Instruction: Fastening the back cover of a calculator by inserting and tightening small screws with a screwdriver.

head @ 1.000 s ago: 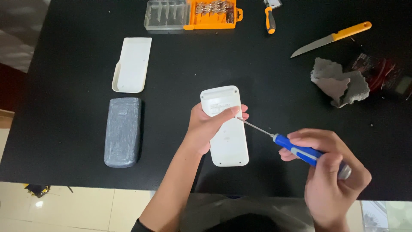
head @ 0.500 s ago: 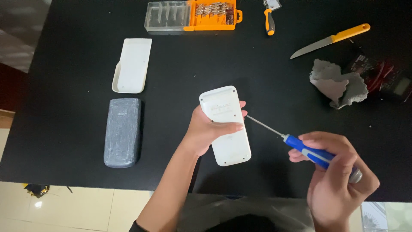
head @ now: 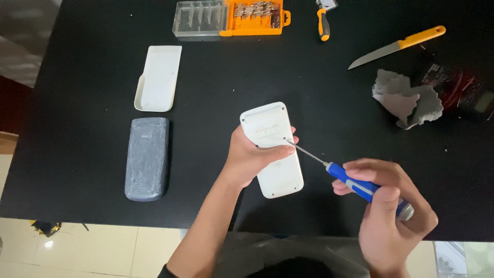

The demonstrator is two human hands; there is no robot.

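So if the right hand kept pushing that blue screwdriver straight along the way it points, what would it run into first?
The right hand aims the blue screwdriver up and to the left. Its tip already appears to meet the back of the white device that the left hand grips, so that comes first, though depth is hard to judge.

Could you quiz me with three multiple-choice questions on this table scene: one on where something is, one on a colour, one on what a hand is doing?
1. Where does the grey case lie?
A. below the white cover
B. beside the knife
C. under the crumpled paper

2. What colour is the screwdriver handle?
A. red
B. blue
C. green

3. What is the left hand doing?
A. resting flat
B. gripping the white device
C. holding the knife

Answers: 1 A, it sits just nearer than the cover. 2 B, blue shows in the right hand. 3 B, fingers wrap the device.
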